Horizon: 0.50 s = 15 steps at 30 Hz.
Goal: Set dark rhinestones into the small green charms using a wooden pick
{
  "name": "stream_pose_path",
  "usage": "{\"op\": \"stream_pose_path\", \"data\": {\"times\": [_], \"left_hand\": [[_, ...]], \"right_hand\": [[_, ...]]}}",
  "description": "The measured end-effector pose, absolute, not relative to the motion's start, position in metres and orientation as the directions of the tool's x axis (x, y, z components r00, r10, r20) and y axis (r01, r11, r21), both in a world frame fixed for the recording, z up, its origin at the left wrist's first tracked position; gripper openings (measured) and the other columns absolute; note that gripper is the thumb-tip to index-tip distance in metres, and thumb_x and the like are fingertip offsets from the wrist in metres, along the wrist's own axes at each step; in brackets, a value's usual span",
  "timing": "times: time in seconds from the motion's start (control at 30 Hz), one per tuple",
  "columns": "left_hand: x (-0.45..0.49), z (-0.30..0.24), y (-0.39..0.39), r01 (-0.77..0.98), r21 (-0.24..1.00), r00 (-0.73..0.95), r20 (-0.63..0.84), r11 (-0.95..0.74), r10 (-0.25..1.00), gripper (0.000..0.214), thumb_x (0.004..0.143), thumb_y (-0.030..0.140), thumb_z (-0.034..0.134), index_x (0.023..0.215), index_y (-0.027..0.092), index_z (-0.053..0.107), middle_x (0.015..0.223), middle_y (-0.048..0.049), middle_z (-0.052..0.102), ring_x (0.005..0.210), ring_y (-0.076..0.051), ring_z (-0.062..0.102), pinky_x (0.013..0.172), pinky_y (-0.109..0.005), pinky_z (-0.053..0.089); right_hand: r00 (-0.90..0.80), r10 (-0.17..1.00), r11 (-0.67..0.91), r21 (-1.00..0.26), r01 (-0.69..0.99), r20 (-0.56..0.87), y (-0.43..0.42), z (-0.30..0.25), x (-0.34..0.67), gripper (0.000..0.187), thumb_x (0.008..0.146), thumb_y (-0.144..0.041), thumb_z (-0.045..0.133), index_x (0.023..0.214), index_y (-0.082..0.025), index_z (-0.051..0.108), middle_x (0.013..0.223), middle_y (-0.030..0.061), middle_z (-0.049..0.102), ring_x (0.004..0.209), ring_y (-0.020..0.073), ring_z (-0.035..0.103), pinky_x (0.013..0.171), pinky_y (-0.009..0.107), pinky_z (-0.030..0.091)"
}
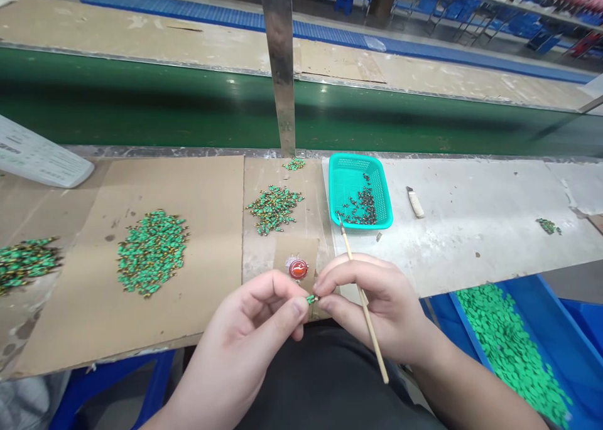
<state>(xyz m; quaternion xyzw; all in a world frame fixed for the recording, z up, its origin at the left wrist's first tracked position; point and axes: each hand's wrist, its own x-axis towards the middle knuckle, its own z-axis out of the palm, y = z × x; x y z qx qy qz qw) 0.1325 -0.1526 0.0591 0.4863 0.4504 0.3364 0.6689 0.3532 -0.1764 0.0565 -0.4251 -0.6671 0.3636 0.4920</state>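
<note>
My left hand [254, 329] pinches a small green piece [310, 299] between thumb and forefinger. The thumb and forefinger of my right hand [398, 311] meet at the other end of that piece, where a tiny part is too small to make out. A thin wooden paintbrush [374, 336] lies through the right hand's fingers, its tip up toward the basket. Just beyond my fingertips is a small round dish of red liquid [298, 268]. The turquoise basket [334, 188] behind it holds many tiny dark parts [365, 207].
Piles of green-and-gold pieces lie on cardboard: a large pile [153, 251], a middle pile [274, 209] and one at far left [28, 260]. A pale-handled blade [415, 203] rests right of the basket. A metal post [281, 66] rises behind. Blue bins with green discs [511, 348] stand lower right.
</note>
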Motion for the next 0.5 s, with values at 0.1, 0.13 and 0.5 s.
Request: {"op": "stream_pose_path", "data": {"times": [0.1, 0.13, 0.5], "left_hand": [[0.133, 0.063, -0.156, 0.029, 0.983, 0.335, -0.183, 0.184, 0.924, 0.019, 0.100, 0.031, 0.086, 0.081, 0.027, 0.083, 0.071, 0.0010, 0.076, 0.065, -0.016, 0.071, 0.063, -0.022, 0.059], [0.132, 0.063, -0.157, 0.046, 0.991, 0.325, -0.130, 0.122, 0.937, 0.017, 0.100, 0.027, 0.084, 0.084, 0.028, 0.084, 0.074, 0.0010, 0.078, 0.068, -0.017, 0.073, 0.065, -0.022, 0.060], [0.116, 0.051, -0.166, 0.172, 0.934, 0.412, 0.220, -0.312, 0.884, 0.035, 0.104, 0.003, 0.073, 0.113, 0.036, 0.079, 0.099, 0.0030, 0.082, 0.091, -0.017, 0.080, 0.082, -0.021, 0.063]], "right_hand": [[-0.137, 0.940, 0.336, -0.922, 0.191, 0.314, -0.179, 0.058, 0.352, 0.011, 0.102, -0.013, 0.085, 0.105, -0.023, 0.083, 0.095, 0.0035, 0.085, 0.086, 0.0195, 0.083, 0.081, 0.031, 0.068], [-0.130, 0.944, 0.324, -0.929, 0.181, 0.304, -0.180, 0.059, 0.352, 0.011, 0.101, -0.013, 0.085, 0.104, -0.023, 0.083, 0.094, 0.0031, 0.085, 0.084, 0.0188, 0.082, 0.080, 0.030, 0.068], [-0.112, 0.913, 0.405, -0.902, 0.148, 0.392, -0.185, 0.062, 0.344, 0.011, 0.103, -0.012, 0.085, 0.104, -0.022, 0.083, 0.094, 0.0058, 0.089, 0.082, 0.0196, 0.086, 0.079, 0.030, 0.073]]}}
